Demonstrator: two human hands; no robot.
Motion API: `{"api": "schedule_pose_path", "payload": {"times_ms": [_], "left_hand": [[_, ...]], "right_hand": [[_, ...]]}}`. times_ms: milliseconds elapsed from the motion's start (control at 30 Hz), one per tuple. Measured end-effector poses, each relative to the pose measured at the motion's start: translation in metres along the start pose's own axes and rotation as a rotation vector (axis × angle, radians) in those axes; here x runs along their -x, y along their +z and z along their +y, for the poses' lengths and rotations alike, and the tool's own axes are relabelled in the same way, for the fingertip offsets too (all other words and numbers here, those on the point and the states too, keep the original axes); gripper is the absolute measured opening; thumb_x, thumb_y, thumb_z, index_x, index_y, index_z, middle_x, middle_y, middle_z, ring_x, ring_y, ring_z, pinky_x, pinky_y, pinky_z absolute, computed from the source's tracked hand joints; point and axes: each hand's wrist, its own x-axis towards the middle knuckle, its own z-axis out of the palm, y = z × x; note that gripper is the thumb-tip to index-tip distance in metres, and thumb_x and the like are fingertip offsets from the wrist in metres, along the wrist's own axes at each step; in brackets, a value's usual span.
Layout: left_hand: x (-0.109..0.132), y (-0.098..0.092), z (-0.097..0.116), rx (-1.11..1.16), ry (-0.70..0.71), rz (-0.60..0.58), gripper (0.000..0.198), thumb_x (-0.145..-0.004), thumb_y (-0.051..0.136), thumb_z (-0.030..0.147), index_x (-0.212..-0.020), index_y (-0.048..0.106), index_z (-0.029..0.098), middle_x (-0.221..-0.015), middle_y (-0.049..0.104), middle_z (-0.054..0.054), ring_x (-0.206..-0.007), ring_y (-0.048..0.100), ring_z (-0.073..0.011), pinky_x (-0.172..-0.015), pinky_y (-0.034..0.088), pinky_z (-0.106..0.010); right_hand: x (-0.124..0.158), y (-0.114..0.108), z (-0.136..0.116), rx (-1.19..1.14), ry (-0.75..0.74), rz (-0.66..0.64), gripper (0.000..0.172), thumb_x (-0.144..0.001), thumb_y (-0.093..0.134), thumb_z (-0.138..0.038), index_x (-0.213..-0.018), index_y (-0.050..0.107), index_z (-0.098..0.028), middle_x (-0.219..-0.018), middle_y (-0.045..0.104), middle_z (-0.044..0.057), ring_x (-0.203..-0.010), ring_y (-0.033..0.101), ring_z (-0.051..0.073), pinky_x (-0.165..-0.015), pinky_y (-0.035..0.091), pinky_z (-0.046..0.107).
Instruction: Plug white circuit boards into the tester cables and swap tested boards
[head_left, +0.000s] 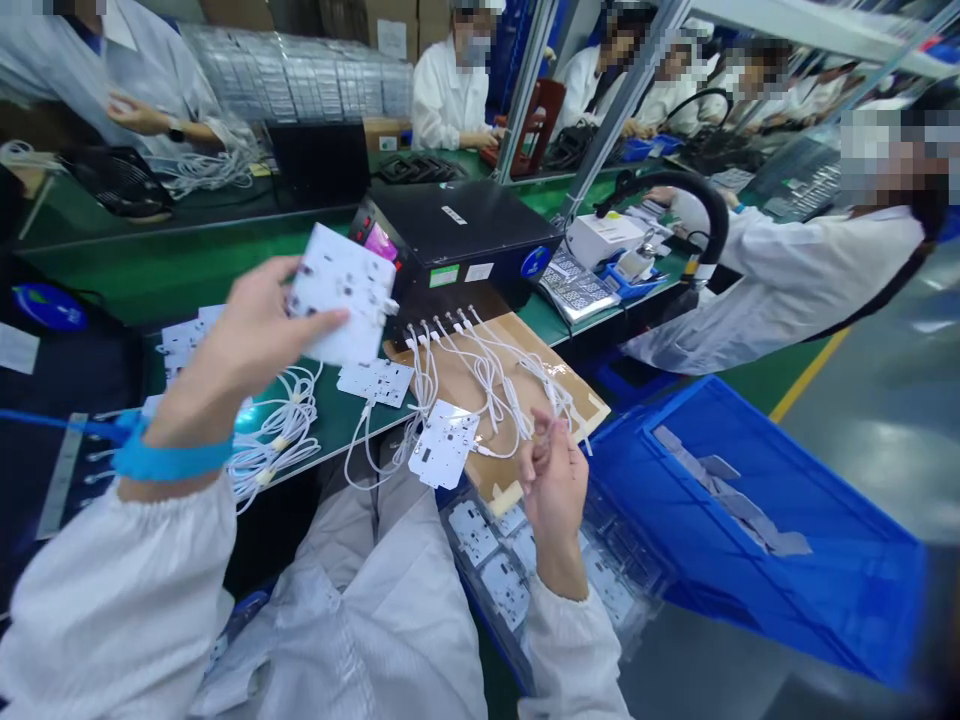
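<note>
My left hand (262,320) grips a white circuit board (341,300) by its left edge, thumb on the front, raised above the bench. My right hand (553,470) has its fingers curled together beside white cables (491,385) on a brown cardboard sheet (525,345). Whatever lies between those fingertips is too small to make out. Between the hands, a second circuit board (444,445) with a cable plugged in hangs at the bench edge. Another board (375,382) lies on the bench behind it.
A black box (457,230) stands behind the cardboard. Coiled white cables (277,430) lie at left. Below my right hand is a clear tray (491,545) of boards, beside a blue bin (787,480). A co-worker (810,260) sits at right; others work across the bench.
</note>
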Motion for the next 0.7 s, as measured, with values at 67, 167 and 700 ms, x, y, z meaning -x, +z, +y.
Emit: {"api": "schedule_pose_path", "payload": {"times_ms": [67,167,700], "left_hand": [[0.031,0.008,-0.006,0.24,-0.087,-0.172,0.08,-0.078,0.085,0.02,-0.15,0.051,0.023,-0.118,0.078,-0.007,-0.1,0.077,-0.0287,-0.086,0.067,-0.045],[0.06,0.018,-0.021,0.4,-0.18,-0.347,0.086,-0.076,0.087,0.033,-0.152,0.048,0.03,-0.12,0.078,-0.008,-0.102,0.077,-0.0324,-0.08,0.069,-0.045],[0.071,0.018,-0.051,0.459,-0.274,-0.457,0.093,-0.08,0.087,0.045,-0.158,0.038,0.031,-0.143,0.066,-0.011,-0.118,0.072,-0.0329,-0.089,0.067,-0.045]], "right_hand": [[0.002,0.016,-0.001,-0.024,0.017,-0.07,0.048,-0.094,0.062,-0.065,-0.103,0.07,-0.018,-0.057,0.046,-0.01,-0.035,0.031,0.003,-0.031,0.022,0.018],[0.007,0.03,0.0,-0.006,0.049,-0.261,0.047,-0.093,0.065,-0.064,-0.096,0.071,-0.018,-0.054,0.044,-0.01,-0.033,0.038,0.004,-0.03,0.025,0.019],[0.015,0.039,0.005,0.469,-0.392,-0.407,0.02,-0.097,0.068,-0.031,-0.103,0.085,-0.023,-0.059,0.05,-0.003,-0.055,0.042,0.01,-0.051,0.032,0.026]]}}
